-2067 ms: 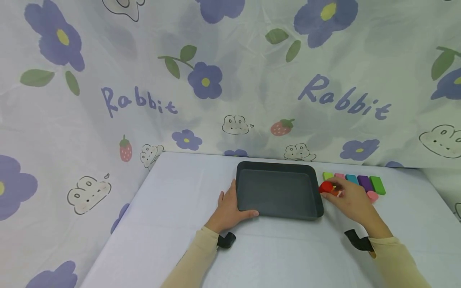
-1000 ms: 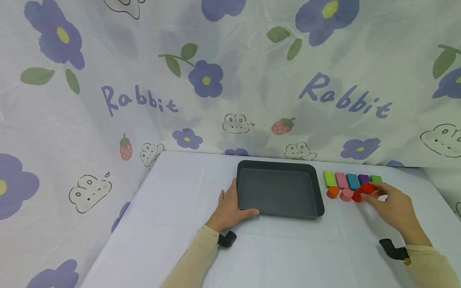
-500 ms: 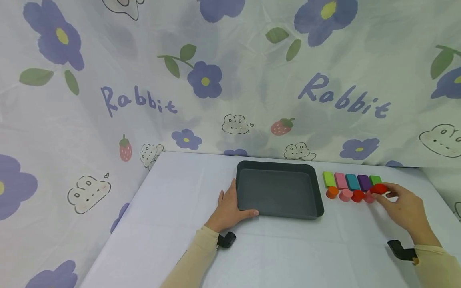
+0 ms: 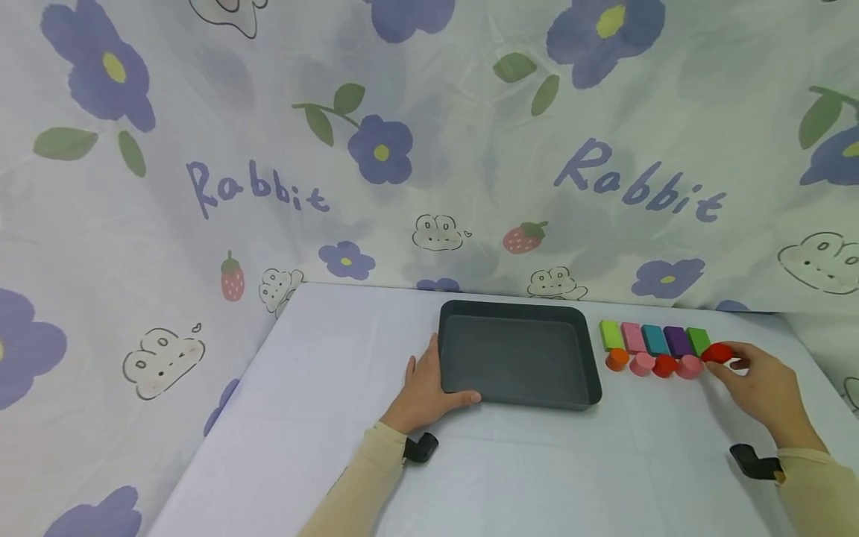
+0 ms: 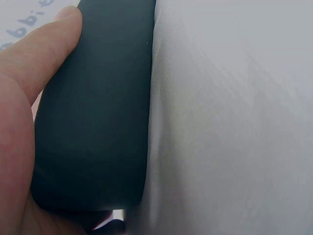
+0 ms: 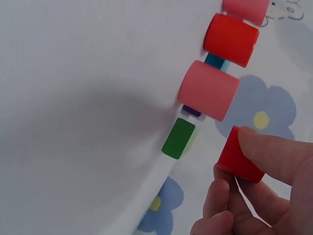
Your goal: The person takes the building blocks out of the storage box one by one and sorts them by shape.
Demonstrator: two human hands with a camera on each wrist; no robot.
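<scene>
In the head view, my left hand [image 4: 421, 394] rests against the near left corner of a dark grey rectangular tray [image 4: 517, 358]. Its fingers lie along the tray's left side and its thumb along the front edge. The left wrist view shows that thumb against the tray's dark wall [image 5: 98, 112]. My right hand [image 4: 768, 388] pinches a red cylinder block [image 6: 239, 155] between thumb and fingers. This block is at the right end of a row of cylinders: orange [image 4: 617, 359], pink [image 4: 642, 364], red [image 4: 665, 365] and pink [image 4: 689, 367].
Behind the cylinders lies a row of flat rectangular blocks: lime [image 4: 611, 335], pink [image 4: 633, 338], teal [image 4: 655, 340], purple [image 4: 678, 341] and green [image 4: 699, 341]. A white cloth [image 4: 537, 477] covers the table. A flower-and-rabbit curtain [image 4: 429, 149] hangs at the back and left.
With the red cylinder in its fingers, my right hand has moved right from beside the tray, along the cylinder row to its far end. My left hand and the tray have stayed put.
</scene>
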